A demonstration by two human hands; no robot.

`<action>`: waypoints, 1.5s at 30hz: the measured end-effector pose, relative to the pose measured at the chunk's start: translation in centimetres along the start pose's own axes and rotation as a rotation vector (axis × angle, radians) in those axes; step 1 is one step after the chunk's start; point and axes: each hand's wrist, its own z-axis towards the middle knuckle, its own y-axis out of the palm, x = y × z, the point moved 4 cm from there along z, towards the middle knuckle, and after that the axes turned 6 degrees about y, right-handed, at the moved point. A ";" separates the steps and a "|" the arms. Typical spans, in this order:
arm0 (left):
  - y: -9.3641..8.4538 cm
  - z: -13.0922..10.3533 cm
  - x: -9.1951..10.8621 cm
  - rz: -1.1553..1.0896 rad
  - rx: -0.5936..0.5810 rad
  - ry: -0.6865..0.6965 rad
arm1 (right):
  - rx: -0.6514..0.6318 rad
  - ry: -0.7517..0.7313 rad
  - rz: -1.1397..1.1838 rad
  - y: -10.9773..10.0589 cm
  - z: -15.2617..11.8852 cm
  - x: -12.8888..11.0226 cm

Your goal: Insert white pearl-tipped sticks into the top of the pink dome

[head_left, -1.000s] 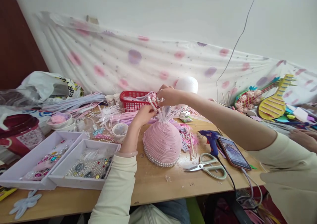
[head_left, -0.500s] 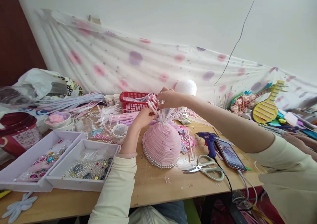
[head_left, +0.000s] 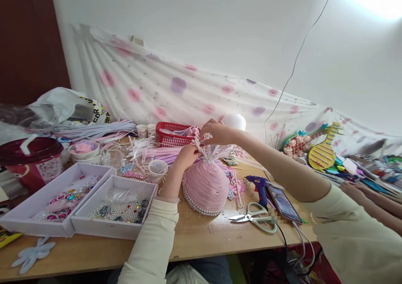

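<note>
A pink dome (head_left: 205,187) wound with soft cord, with a row of pearls round its base, stands on the table in the head view. White stems and a pearl strand (head_left: 198,143) rise from its top. My left hand (head_left: 187,156) is closed at the left side of these stems, its fingertips pinching near the lower strand. Above it, my right hand (head_left: 216,132) reaches across from the right, fingers bent and pressed together at the strand's upper part. Exactly what each fingertip grips is too small to tell.
Right of the dome lie scissors (head_left: 254,218), a blue glue gun (head_left: 260,188) and a phone (head_left: 284,204). Bead trays (head_left: 109,229) stand left, a red basket (head_left: 172,139) and white ball (head_left: 235,121) behind. Another person's hands (head_left: 358,192) rest at the far right.
The view has tilted and shifted slightly, so the table things appear moved. My right hand has come lower and closer to my left hand at the strand.
</note>
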 end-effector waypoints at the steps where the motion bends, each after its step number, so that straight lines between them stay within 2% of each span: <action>1: 0.0 0.0 0.1 0.012 -0.004 -0.001 | 0.055 0.015 0.017 -0.9 -0.9 -0.2; 3: 0.0 0.0 0.1 0.027 -0.011 -0.002 | 0.197 0.064 0.036 -2.9 -3.5 -0.9; 6: 0.1 -0.2 0.0 0.042 -0.016 -0.007 | 0.443 0.122 0.080 -5.6 -9.3 -2.3; 8: 0.1 -0.3 -0.2 0.045 -0.010 -0.013 | 0.574 0.259 0.160 -6.1 -13.9 -2.7; 9: 0.2 -0.3 -0.3 0.042 -0.006 -0.015 | 0.600 0.353 0.205 -5.6 -16.2 -2.7; 11: 0.2 -0.4 -0.5 0.023 0.005 -0.020 | 0.494 0.472 0.300 -3.0 -19.8 -2.3; 13: 0.2 -0.5 -0.5 0.003 0.011 -0.021 | 0.348 0.611 0.391 1.2 -22.2 -1.2; 15: 0.1 -0.6 -0.4 0.008 0.007 -0.015 | 0.253 0.759 0.440 6.1 -23.0 0.4; 18: -0.1 -0.6 0.0 0.050 0.010 -0.004 | 0.160 0.882 0.431 12.7 -21.1 2.5; 20: -0.2 -0.6 0.1 0.079 0.016 0.001 | 0.058 0.994 0.411 16.0 -19.3 3.6; 23: -0.1 -0.6 0.1 0.105 0.011 -0.006 | 0.033 1.043 0.385 18.3 -17.0 4.4; 27: 0.1 -0.6 -0.3 0.102 0.029 -0.016 | 0.046 0.994 0.426 18.3 -16.2 4.6; 31: 0.2 -0.6 -0.4 0.125 0.045 -0.006 | 0.070 0.936 0.485 17.0 -17.4 5.2; 35: 0.3 -0.6 -0.3 0.112 0.032 -0.008 | 0.175 0.889 0.738 15.1 -18.9 5.6; 38: 0.2 -0.5 -0.4 0.101 0.032 -0.012 | 0.324 0.781 0.839 12.9 -19.4 5.3; 41: 0.2 -0.5 -0.4 0.105 0.016 -0.012 | 0.472 0.791 0.651 10.8 -19.9 5.1; 43: 0.2 -0.5 -0.4 0.105 0.003 -0.015 | 0.526 0.833 0.465 9.9 -20.3 5.1; 45: 0.1 -0.6 -0.3 0.104 -0.004 -0.024 | 0.582 0.795 0.344 9.1 -20.5 5.2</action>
